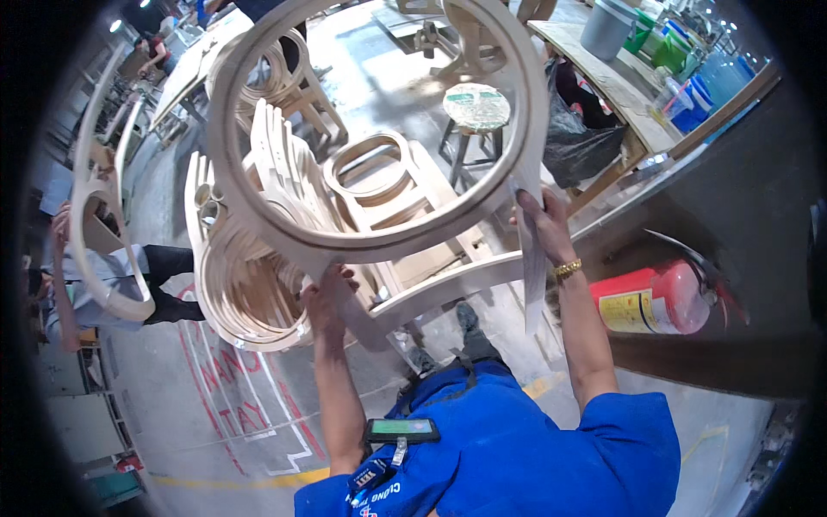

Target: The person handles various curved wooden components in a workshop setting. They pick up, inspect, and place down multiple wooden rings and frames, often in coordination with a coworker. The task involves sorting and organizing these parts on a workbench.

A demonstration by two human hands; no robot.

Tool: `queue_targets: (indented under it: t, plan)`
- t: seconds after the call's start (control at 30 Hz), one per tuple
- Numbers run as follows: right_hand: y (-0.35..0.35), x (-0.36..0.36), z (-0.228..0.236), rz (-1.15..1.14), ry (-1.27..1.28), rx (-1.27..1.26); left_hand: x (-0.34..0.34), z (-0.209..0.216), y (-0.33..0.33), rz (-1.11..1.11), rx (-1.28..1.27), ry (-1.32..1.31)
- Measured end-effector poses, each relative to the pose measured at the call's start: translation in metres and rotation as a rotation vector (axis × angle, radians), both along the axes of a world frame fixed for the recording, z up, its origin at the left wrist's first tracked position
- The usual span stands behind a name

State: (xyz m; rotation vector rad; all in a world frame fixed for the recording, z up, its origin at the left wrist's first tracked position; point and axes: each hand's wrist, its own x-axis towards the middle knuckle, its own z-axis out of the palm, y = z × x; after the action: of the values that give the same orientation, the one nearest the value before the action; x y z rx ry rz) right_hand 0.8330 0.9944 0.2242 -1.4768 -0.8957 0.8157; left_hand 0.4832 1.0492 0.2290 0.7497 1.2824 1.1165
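Observation:
Before me I hold up a pale wooden chair-back frame [226,129], a large oval ring with legs running from its near side. My left hand [327,300] is closed around the frame at the lower left, where a leg meets the ring. On the other side my right hand [546,226] grips the top of the right leg [534,276]. Through and below the ring, a stack of similar wooden frames [250,280] leans to the left. Beside it are more pieces with oval openings [370,164].
A round stool [476,109] stands beyond the ring. To the right lies a red fire extinguisher [655,297], below a wooden bench [594,73] with buckets [607,30]. At the left another person [112,258] holds a similar frame [90,246].

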Motion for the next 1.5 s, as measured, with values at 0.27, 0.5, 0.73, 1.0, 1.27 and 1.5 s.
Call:
queue_targets:
  t: [0.27,0.5,0.73,1.0,1.27,1.5]
  plan:
    - [0.053,-0.041,0.019,0.410,0.227,-0.045,-0.059,0.072,-0.043,0.064,0.216,0.200]
    - [0.098,-0.048,0.065,0.677,0.247,-0.088,-0.064,0.124,-0.051,0.151,0.207,0.326]
    - [0.123,-0.052,0.120,0.732,0.234,0.061,-0.072,0.168,-0.037,0.043,0.307,0.005]
    - [0.118,-0.058,0.129,0.747,0.472,0.001,-0.097,0.150,-0.043,0.017,0.490,0.131]
    - [0.095,-0.065,0.124,0.675,0.370,0.053,-0.109,0.144,-0.032,-0.036,0.248,-0.243]
    - [0.094,-0.071,0.104,0.588,0.287,-0.004,-0.105,0.121,-0.035,-0.011,0.295,-0.068]
